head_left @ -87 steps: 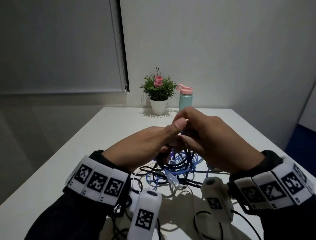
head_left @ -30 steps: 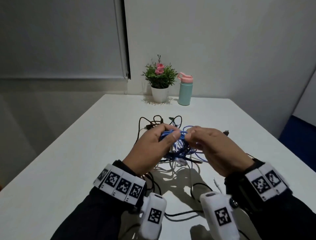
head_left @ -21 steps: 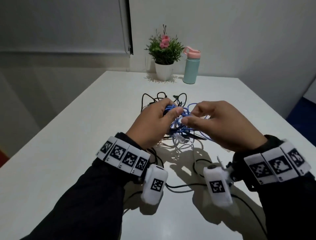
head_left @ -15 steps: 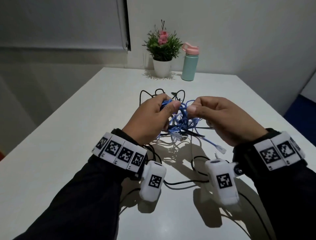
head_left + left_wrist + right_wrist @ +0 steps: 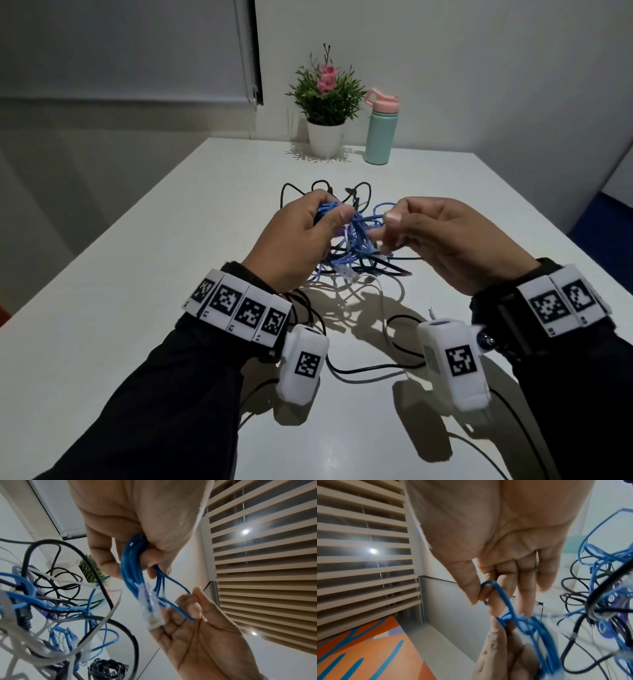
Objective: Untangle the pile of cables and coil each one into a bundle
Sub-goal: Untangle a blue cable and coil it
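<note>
White table point(image 5: 144, 274). The landmark is the cable pile point(image 5: 356, 246), a knot of blue, black and white cords near the table's middle. Beyond the pile, at the far edge by the wall, a potted plant point(image 5: 325, 102) with a pink flower; just right of it a teal bottle point(image 5: 381, 137) with a pink lid. Roller blind point(image 5: 120, 51) on the wall behind, left of the plant. Nearer than the pile, black cords point(image 5: 370, 368) trail across the table toward the wrists, passing under the 2 white wrist cameras. In the left wrist view a small coiled black bundle point(image 5: 108, 669) lies on the table below the pile.

Black loops point(image 5: 356, 192) stick up on the pile's far side, and black and white cords cross through the blue ones — the knot is not yet free.

Left hand point(image 5: 301, 240) over the pile's left side: fingers curled round several gathered loops of the blue cable point(image 5: 132, 566), thumb pressed on top. A clear plug point(image 5: 150, 608) hangs from these loops, between the 2 hands.

Right hand point(image 5: 445, 240) over the pile's right side: thumb and forefinger pinch 1 loop of the same blue cable; remaining fingers point(image 5: 544, 577) extended, loose, holding nothing.

The rest of the blue cable drops from both hands into the pile.
</note>
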Motion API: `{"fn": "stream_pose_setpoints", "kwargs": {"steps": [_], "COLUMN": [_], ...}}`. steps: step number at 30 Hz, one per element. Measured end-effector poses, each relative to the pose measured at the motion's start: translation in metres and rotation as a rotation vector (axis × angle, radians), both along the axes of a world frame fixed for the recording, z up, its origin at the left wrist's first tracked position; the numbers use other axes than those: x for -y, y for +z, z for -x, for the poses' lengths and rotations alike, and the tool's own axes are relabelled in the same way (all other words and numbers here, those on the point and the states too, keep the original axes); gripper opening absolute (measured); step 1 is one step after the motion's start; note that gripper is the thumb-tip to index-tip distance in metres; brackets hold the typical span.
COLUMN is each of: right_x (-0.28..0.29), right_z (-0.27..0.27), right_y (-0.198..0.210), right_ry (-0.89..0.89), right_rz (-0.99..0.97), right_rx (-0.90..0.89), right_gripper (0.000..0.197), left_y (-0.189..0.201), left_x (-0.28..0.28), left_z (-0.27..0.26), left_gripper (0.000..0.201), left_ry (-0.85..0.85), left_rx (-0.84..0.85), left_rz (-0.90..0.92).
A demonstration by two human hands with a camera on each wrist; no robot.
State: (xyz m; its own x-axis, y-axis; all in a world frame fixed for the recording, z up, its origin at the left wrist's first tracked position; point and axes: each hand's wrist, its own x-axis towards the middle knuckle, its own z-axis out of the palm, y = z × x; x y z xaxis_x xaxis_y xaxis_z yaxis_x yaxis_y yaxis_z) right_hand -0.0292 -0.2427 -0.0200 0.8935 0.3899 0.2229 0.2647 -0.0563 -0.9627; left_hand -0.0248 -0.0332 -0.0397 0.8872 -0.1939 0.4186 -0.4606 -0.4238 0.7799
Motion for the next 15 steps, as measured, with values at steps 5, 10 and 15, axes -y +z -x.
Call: {"fn": "stream_pose_setpoints", "kwargs": {"steps": [5,10,15], "right_x": [0.003,0.009,0.015], "right_z": [0.002,0.002,0.008], "right_y": [0.003,0.007,0.018], "right_ry": [-0.019,-0.066,-0.308], "right_rz": [-0.003,-0.027,0.251], "right_rx": [-0.058,-0.025,0.33], "right_gripper": [0.011,0.019,0.022], "left_y": [-0.003,-0.002,-0.003], "left_x": [-0.005,-0.007,-0.005], "left_z": [-0.005,-0.006,-0.007], "left_gripper": [0.018,0.018,0.018], "left_ry": [0.085,0.076,0.055], "left_rx": [0.035,-0.021,-0.027], "left_rz": [-0.029,0.065,0.064]}}
